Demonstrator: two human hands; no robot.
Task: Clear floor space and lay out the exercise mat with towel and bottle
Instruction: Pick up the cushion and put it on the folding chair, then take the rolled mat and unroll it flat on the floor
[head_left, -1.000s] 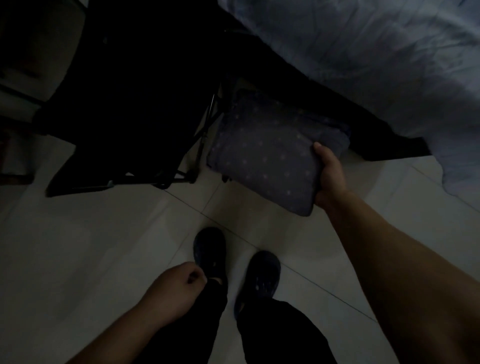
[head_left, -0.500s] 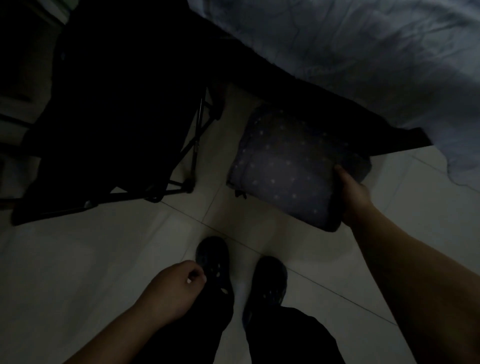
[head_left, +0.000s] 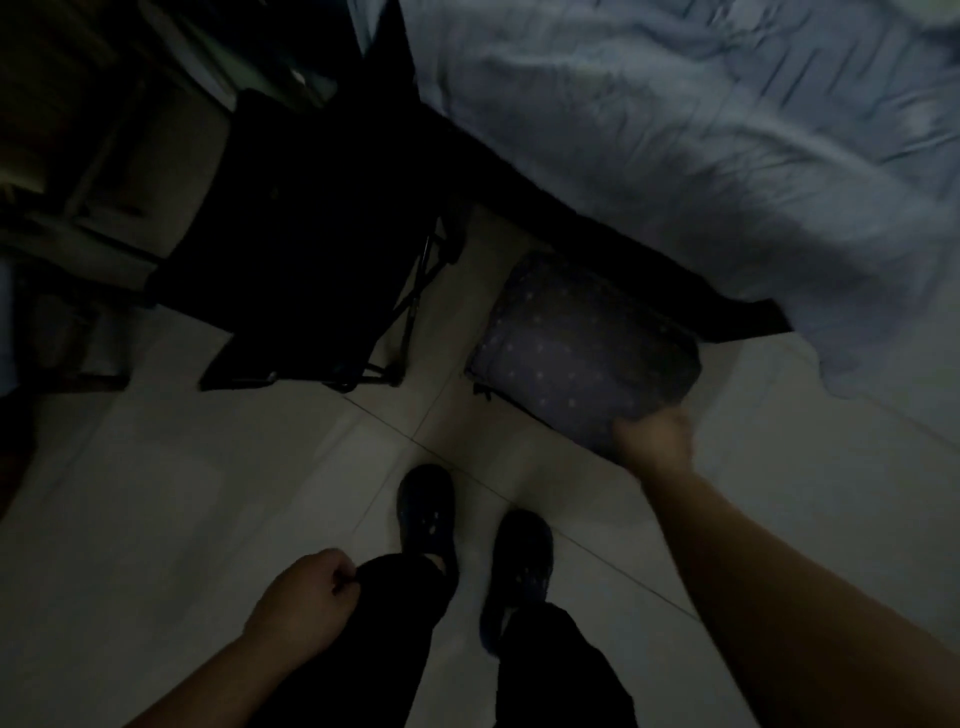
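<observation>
Nearby, right hand (head_left: 655, 435) grip around dotted cushion (head_left: 582, 348), between folding chair (head_left: 311, 270) and bed (head_left: 675, 130).

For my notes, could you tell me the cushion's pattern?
Dark blue-grey cushion with small pale dots, in the head view.
</observation>
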